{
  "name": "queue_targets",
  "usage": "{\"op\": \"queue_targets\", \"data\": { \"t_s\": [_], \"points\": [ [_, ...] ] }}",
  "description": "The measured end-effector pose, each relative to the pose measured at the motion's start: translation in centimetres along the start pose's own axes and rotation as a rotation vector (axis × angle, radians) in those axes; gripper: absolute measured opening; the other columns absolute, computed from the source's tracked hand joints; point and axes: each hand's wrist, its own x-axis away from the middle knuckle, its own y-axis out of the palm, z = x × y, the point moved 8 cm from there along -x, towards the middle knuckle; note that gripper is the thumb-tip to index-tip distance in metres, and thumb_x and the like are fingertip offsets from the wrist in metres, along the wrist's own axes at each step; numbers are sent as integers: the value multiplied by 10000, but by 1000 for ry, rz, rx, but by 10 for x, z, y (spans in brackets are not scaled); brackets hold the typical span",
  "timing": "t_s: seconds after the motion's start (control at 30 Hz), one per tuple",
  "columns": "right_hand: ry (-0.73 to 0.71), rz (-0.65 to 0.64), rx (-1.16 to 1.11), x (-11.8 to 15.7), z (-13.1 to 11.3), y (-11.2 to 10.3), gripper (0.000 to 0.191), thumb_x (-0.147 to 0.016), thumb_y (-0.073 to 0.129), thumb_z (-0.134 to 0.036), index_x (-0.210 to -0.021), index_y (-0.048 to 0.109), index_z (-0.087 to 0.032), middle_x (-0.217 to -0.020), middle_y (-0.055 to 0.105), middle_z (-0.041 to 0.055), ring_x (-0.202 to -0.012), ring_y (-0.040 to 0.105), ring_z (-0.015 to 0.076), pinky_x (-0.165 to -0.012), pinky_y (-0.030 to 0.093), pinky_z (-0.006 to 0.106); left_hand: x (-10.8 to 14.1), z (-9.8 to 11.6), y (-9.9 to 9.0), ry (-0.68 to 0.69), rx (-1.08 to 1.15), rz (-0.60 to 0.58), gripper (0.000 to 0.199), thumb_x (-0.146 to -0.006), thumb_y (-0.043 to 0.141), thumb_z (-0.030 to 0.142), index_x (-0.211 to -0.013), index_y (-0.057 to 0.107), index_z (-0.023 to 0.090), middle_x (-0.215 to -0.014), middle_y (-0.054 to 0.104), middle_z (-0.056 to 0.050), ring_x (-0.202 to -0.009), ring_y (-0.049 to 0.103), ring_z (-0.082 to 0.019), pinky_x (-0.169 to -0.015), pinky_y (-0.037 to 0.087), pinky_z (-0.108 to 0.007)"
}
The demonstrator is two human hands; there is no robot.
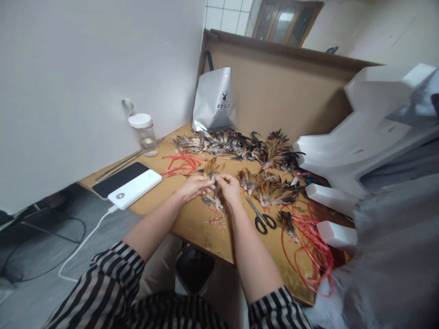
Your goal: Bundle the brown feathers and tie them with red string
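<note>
Over the middle of the wooden table (192, 224), my left hand (197, 187) and my right hand (229, 186) nearly meet, fingers pinched on a small bunch of brown feathers (211, 168). The feather tips fan out above my fingertips. Just below my hands lie more feathers (213, 201) with red string bits. Black-handled scissors (261, 218) rest right of my right forearm. Bundles of brown feathers (270, 189) are beside my right hand, and a long row of dark and brown feathers (233, 142) lies behind. Red strings (181, 162) are left of the feathers.
A power bank (135, 188) and a phone (120, 180) lie at the left edge, near a lidded bottle (146, 137). A silver bag (214, 100) stands at the back. Red cord (312, 242) and white foam pieces (325, 151) are at the right.
</note>
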Motion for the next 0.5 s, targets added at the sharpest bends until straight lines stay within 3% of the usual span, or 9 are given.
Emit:
{"op": "queue_targets", "data": {
  "t_s": [0.33, 0.5],
  "points": [
    [34, -37, -35, 4, -3, 8, 200, -655, 604, -355, -667, 620, -156, -611, 599, -12, -568, 500, 105, -604, 399, 228, 0, -3, 2, -9, -15, -19, 187, -611, 720, 258, -688, 655, 100, -634, 642, -64, -496, 544, -58, -466, 419, -140],
    [44, 13, 55, -4, -1, -8, 251, -640, 606, -372, -722, 651, -139, -664, 640, 19, -596, 530, 123, -621, 411, 243, 0, 3, 0, 27, -7, 12, 215, -611, 719, 281, -664, 641, 88, -585, 613, -39, -474, 522, -42, -457, 408, -127]
  ]
}}
